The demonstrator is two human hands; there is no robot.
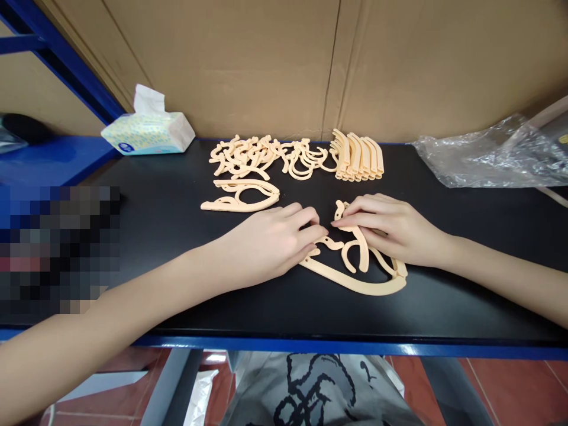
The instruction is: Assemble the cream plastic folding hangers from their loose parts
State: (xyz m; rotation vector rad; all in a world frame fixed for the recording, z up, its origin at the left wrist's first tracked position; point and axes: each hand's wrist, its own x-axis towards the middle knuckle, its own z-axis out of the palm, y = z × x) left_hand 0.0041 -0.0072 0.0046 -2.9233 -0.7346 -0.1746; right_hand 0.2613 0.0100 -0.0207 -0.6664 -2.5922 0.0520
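Observation:
Cream plastic folding-hanger parts lie on the black tabletop in front of me. My left hand (286, 239) is closed, its fingertips pinching a small curved hanger part (332, 243) beside the end of a long hanger arm (359, 286). My right hand (390, 228) is closed around a short curved hanger arm (362, 251), which points down toward me over the other pieces. Under it sits a curved hook (348, 257). The fingers partly cover where these parts meet. Up and to the left, a folded hanger (248, 205) rests on its own.
Behind my hands are a pile of loose hooks and curved parts (252, 155) and a neat stack of hanger arms (361, 157). A tissue pack (148, 131) stands at back left, a clear plastic bag (474, 154) at back right. A blue rail (310, 346) edges the table.

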